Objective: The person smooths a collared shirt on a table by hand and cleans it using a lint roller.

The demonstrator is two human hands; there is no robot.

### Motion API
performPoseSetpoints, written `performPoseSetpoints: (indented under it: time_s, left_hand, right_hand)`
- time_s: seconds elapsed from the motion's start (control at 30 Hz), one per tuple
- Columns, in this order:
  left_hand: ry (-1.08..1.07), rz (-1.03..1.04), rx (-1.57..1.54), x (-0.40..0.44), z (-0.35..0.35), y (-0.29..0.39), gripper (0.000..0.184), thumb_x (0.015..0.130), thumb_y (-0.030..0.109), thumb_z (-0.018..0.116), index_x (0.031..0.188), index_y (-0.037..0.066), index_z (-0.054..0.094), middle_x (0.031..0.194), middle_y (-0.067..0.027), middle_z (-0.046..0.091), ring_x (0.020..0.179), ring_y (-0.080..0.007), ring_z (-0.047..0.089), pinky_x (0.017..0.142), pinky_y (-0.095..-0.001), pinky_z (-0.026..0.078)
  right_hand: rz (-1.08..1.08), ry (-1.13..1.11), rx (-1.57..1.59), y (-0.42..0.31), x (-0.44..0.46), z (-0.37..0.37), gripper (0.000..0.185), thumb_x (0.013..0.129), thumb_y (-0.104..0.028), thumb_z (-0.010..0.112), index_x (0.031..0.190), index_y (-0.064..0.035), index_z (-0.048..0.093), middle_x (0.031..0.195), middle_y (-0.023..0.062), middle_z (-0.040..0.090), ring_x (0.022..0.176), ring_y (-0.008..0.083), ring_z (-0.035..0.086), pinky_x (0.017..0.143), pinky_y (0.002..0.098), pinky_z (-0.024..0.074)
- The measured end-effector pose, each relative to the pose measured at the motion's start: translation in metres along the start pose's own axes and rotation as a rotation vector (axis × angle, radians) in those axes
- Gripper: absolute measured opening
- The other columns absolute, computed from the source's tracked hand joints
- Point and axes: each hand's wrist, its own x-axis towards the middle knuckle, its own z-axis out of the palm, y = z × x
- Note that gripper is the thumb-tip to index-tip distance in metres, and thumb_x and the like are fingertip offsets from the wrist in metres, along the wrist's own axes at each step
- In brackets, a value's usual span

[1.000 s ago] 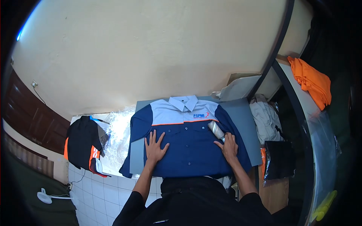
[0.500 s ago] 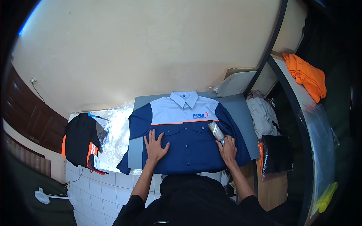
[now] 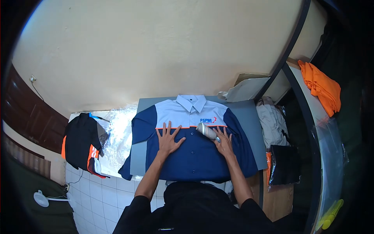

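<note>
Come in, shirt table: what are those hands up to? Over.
Left hand spread on shirt. Right hand holding roller, below chest logo. Shirt front up; nothing else lying on it.

Left hand [image 3: 169,142] touches shirt [image 3: 193,160]; right hand [image 3: 224,145] holds roller [image 3: 206,131].

Small garment workroom, by its look: logo shirt [image 3: 193,145] spread on grey table [image 3: 247,110], reaching near edge; plastic-wrapped dark garment [image 3: 285,164] past right edge; black-orange garment [image 3: 82,136], clear plastic [image 3: 119,134] past left edge (folded orange cloth [image 3: 321,90] farther right).
</note>
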Motion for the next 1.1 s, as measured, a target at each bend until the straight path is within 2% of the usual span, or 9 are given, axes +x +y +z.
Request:
performPoseSetpoints:
  time_s: [0.3,0.53,0.73,0.93,1.1]
  left_hand:
    - [0.03,0.016,0.001,0.069,0.009,-0.009,0.079,0.094,0.083,0.056,0.164,0.045,0.05,0.181,-0.0155,0.028,0.169,-0.0428,0.015,0.128,-0.0768,0.001]
    - [-0.008,-0.034,-0.005,0.104,0.011,-0.011,0.079,0.095,0.083,0.055,0.164,0.045,0.05,0.18,-0.0148,0.029,0.169,-0.0398,0.014,0.129,-0.0758,0.0]
    - [-0.087,-0.088,0.032,0.119,0.007,-0.008,0.083,0.095,0.085,0.05,0.165,0.039,0.051,0.176,-0.0164,0.036,0.169,-0.0393,0.016,0.13,-0.0746,0.001]
    - [-0.078,-0.093,0.04,0.123,0.008,-0.008,0.086,0.095,0.086,0.049,0.164,0.034,0.053,0.174,-0.0182,0.039,0.168,-0.0399,0.018,0.13,-0.0739,0.001]
    - [-0.101,-0.094,-0.001,0.124,0.01,-0.011,0.087,0.094,0.086,0.051,0.162,0.033,0.055,0.177,-0.0196,0.035,0.169,-0.0401,0.017,0.13,-0.073,-0.002]
  right_hand:
    - [0.08,0.003,-0.029,0.013,0.064,0.007,0.064,0.099,-0.036,0.075,0.158,-0.0152,0.06,0.176,0.0017,0.041,0.166,0.0399,0.025,0.127,0.0786,0.0134]
    - [0.081,-0.023,-0.064,0.021,0.107,0.005,0.065,0.099,-0.037,0.075,0.159,-0.0173,0.059,0.176,0.0001,0.041,0.167,0.0386,0.024,0.128,0.0778,0.013]
    - [0.082,-0.038,-0.064,0.021,0.123,0.001,0.065,0.1,-0.038,0.075,0.159,-0.0177,0.059,0.177,-0.0003,0.04,0.167,0.0372,0.024,0.129,0.0762,0.0124]
    - [0.06,-0.015,-0.066,0.029,0.13,0.003,0.065,0.098,-0.038,0.077,0.159,-0.0201,0.059,0.176,0.0017,0.041,0.167,0.037,0.024,0.129,0.076,0.0129]
    - [0.07,-0.02,-0.064,0.021,0.13,-0.001,0.066,0.097,-0.036,0.079,0.158,-0.0198,0.06,0.177,0.0016,0.04,0.167,0.0355,0.024,0.129,0.0766,0.0135]
